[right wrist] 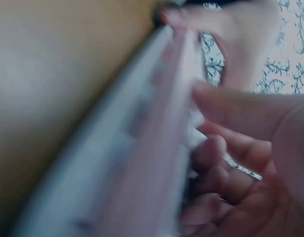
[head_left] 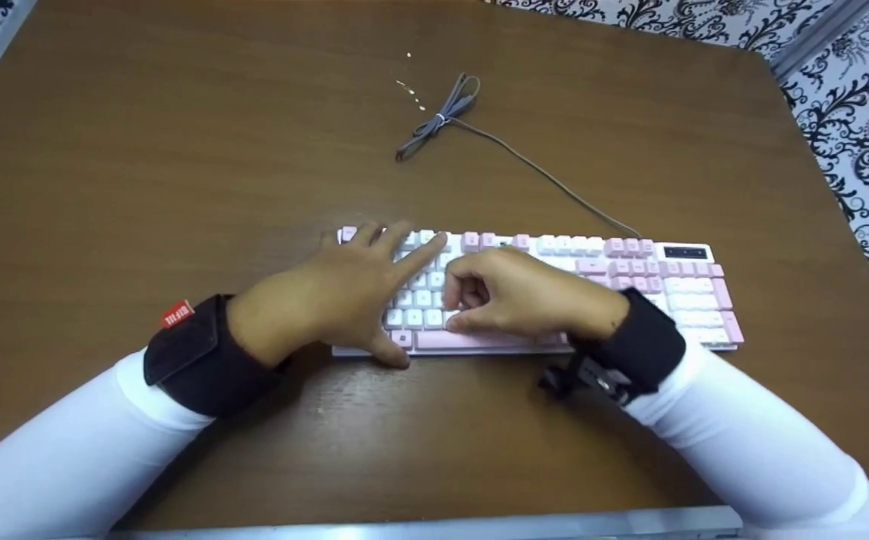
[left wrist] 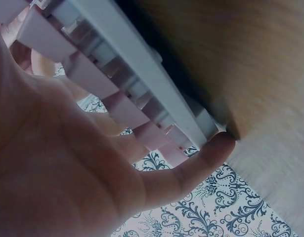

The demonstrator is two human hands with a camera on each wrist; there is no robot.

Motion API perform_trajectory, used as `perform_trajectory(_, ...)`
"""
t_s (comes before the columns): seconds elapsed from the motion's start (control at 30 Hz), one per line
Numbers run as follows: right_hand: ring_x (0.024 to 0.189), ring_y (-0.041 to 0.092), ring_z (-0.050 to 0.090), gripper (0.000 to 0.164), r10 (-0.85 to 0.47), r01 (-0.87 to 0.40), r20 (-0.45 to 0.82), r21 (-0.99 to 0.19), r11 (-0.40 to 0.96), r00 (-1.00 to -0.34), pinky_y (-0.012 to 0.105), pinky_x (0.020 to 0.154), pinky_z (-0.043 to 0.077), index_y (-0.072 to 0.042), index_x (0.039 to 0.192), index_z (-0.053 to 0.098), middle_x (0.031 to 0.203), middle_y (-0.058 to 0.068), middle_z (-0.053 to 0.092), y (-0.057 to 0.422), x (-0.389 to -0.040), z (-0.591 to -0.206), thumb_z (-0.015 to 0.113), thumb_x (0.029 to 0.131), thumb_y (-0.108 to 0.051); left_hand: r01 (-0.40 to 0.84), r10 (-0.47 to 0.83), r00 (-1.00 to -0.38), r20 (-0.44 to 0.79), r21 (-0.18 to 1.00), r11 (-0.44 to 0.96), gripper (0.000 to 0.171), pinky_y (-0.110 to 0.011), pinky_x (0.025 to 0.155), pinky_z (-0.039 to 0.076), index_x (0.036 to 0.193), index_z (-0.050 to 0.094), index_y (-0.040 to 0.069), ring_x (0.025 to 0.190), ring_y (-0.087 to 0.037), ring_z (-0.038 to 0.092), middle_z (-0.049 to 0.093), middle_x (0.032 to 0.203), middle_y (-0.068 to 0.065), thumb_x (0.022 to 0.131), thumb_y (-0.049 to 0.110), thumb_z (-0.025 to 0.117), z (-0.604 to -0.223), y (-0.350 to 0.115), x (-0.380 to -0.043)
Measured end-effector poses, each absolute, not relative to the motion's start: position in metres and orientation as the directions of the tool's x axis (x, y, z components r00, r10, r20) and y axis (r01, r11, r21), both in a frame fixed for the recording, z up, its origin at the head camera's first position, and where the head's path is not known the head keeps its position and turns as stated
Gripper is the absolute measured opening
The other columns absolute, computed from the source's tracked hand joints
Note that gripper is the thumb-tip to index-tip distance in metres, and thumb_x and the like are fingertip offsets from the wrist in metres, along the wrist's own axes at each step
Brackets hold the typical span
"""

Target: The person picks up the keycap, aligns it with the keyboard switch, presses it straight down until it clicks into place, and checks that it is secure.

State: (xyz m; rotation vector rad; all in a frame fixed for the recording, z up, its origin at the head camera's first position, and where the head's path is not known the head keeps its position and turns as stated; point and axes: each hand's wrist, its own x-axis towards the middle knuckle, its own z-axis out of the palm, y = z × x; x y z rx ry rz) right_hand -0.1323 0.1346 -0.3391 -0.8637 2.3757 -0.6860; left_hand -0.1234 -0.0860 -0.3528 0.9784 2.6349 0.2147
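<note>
A white and pink keyboard (head_left: 494, 343) lies on the brown table. My left hand (head_left: 352, 289) spreads its fingers over the keyboard's left end, with the thumb at the front edge. In the left wrist view, that thumb (left wrist: 191, 170) touches the corner of the white case. My right hand (head_left: 513, 292) is over the middle keys, fingers curled. Its thumb and index finger close in a pinch on a white keycap (right wrist: 194, 134) in the lower letter rows; the fingers partly hide it. The right wrist view is blurred.
A grey cable (head_left: 547, 172) runs from the keyboard's back edge to a tied bundle (head_left: 438, 120). Small bright specks (head_left: 412, 91) lie beside the bundle. The table (head_left: 179, 150) extends around the keyboard, and black-and-white patterned covering (head_left: 862, 127) shows beyond its right edge.
</note>
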Motion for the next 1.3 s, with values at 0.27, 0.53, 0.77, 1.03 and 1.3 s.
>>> perform_trajectory(0.27, 0.045, 0.007, 0.046, 0.040, -0.558, -0.391, -0.611, -0.399, 0.829, -0.561, 0.022, 0.044, 0.039, -0.018, 0.064, 0.055, 0.055, -0.007, 0.054, 0.120, -0.166, -0.320, 0.085, 0.077, -0.040, 0.614, 0.663, -0.712, -0.231, 0.253, 0.748, 0.129, -0.072, 0.105, 0.032, 0.162, 0.011, 0.025, 0.145, -0.045, 0.028, 0.021, 0.163, -0.019, 0.063, 0.066, 0.083, -0.353, -0.085, -0.124)
perform_trajectory(0.53, 0.052, 0.014, 0.059, 0.044, -0.382, -0.462, -0.769, -0.128, 0.877, -0.512, 0.027, 0.052, 0.048, -0.015, 0.069, 0.068, 0.061, 0.000, 0.068, 0.097, -0.182, -0.311, 0.083, 0.070, -0.057, 0.626, 0.662, -0.708, -0.245, 0.216, 0.749, 0.129, -0.074, 0.106, 0.031, 0.162, 0.011, 0.024, 0.145, -0.045, 0.029, 0.022, 0.163, -0.018, 0.063, 0.071, 0.080, -0.352, -0.084, -0.126)
perform_trajectory(0.77, 0.061, 0.014, 0.063, 0.046, -0.348, -0.525, -0.794, -0.042, 0.850, -0.499, 0.030, 0.061, 0.049, -0.014, 0.074, 0.071, 0.068, 0.001, 0.071, 0.084, -0.185, -0.313, 0.083, 0.068, -0.058, 0.644, 0.671, -0.702, -0.239, 0.187, 0.741, 0.126, -0.074, 0.103, 0.035, 0.161, 0.021, 0.018, 0.143, -0.046, 0.031, 0.025, 0.160, -0.019, 0.063, 0.073, 0.079, -0.355, -0.084, -0.126)
perform_trajectory(1.03, 0.066, 0.015, 0.066, 0.048, -0.347, -0.529, -0.765, -0.010, 0.849, -0.542, 0.030, 0.061, 0.050, -0.016, 0.076, 0.072, 0.071, -0.002, 0.073, 0.087, -0.184, -0.311, 0.082, 0.065, -0.062, 0.643, 0.671, -0.698, -0.250, 0.194, 0.741, 0.127, -0.073, 0.104, 0.034, 0.162, 0.018, 0.019, 0.144, -0.047, 0.029, 0.023, 0.162, -0.019, 0.064, 0.073, 0.079, -0.353, -0.082, -0.128)
perform_trajectory(1.3, 0.056, 0.013, 0.060, 0.043, -0.394, -0.524, -0.779, -0.100, 0.846, -0.488, 0.026, 0.051, 0.045, -0.014, 0.068, 0.072, 0.064, 0.000, 0.070, 0.090, -0.185, -0.312, 0.083, 0.069, -0.056, 0.653, 0.681, -0.700, -0.216, 0.193, 0.732, 0.128, -0.074, 0.101, 0.037, 0.161, 0.020, 0.018, 0.142, -0.047, 0.033, 0.029, 0.158, -0.022, 0.062, 0.072, 0.080, -0.353, -0.085, -0.125)
